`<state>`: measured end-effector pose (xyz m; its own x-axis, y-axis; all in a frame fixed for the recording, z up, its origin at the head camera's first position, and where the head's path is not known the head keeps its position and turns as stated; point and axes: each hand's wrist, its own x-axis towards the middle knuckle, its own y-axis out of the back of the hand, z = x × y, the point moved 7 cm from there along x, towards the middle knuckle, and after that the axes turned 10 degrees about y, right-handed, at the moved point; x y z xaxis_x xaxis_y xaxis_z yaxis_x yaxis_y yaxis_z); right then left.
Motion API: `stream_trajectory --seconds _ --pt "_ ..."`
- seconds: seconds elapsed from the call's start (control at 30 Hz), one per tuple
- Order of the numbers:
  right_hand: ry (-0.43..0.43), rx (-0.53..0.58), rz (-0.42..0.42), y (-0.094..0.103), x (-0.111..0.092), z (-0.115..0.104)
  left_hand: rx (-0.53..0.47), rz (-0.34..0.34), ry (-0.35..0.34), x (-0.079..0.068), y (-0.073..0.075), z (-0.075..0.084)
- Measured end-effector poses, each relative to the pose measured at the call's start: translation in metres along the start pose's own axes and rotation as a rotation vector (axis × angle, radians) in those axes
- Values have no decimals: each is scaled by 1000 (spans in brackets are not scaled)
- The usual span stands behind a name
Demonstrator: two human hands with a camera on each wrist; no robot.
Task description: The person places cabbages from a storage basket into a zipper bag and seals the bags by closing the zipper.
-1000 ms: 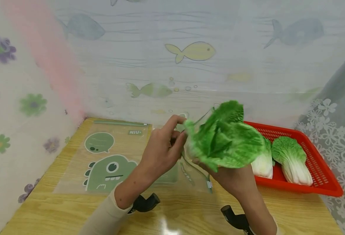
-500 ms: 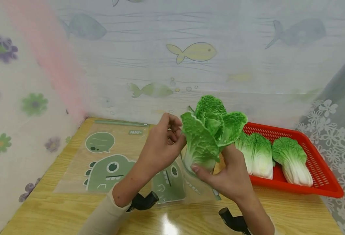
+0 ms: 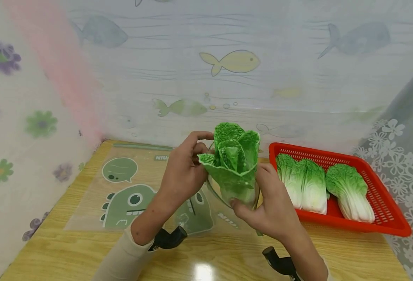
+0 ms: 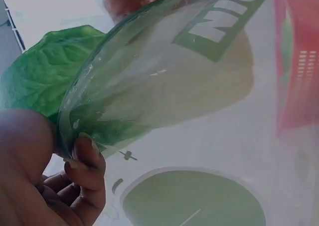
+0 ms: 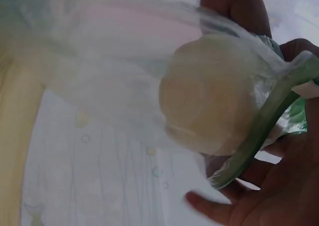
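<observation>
Above the yellow wooden worktop point(image 3: 69, 253), the left hand point(image 3: 183, 171) pinches the edge of a clear plastic bag with green pictures point(image 4: 214, 29), and the right hand point(image 3: 273, 203) holds a leafy green-and-white cabbage point(image 3: 232, 173) in its mouth. The round bottom is inside but the leaves poke out, so I think it's half done. More green-and-white cabbages point(image 3: 313, 191) lie in the red plastic basket point(image 3: 399, 220); another flat, clear bag with a green dinosaur point(image 3: 120, 170) is waiting too.

The head view looks forward and down over the counter point(image 3: 206, 253), hands point(image 3: 183, 171) mid-frame. Up close, the left wrist view faces the clear bag's point(image 4: 164, 91) mouth; the right one, the cabbage's point(image 3: 232, 168) base through it. Head and left wrist views share the red basket point(image 3: 350, 224).
</observation>
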<state>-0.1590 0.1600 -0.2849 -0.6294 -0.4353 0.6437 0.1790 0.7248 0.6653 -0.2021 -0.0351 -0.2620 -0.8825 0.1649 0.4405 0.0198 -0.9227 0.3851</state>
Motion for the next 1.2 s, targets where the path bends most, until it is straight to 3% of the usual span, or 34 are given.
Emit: stream_trajectory --seconds 0.1,0.27,0.43,0.6,0.73,0.87,1.03,1.2 --pt "-1 -35 -15 0 -2 3 -32 33 11 1 3 0" --pt "20 -18 -63 -2 -4 2 20 51 -20 2 4 2" --pt "46 -23 -49 -2 -1 0 52 82 -117 1 1 8" --pt "65 -115 -31 -3 2 -1 94 117 -228 -3 -4 19" --pt "14 -211 -22 -2 2 4 152 139 -267 -6 -6 24" --pt "-71 -258 -27 -1 -2 10 159 134 -255 -6 -5 23" --pt "-57 -183 -61 -7 -3 9 83 69 -195 -2 -9 17" --pt "36 7 52 -8 1 2 49 31 -200 -1 -14 18"
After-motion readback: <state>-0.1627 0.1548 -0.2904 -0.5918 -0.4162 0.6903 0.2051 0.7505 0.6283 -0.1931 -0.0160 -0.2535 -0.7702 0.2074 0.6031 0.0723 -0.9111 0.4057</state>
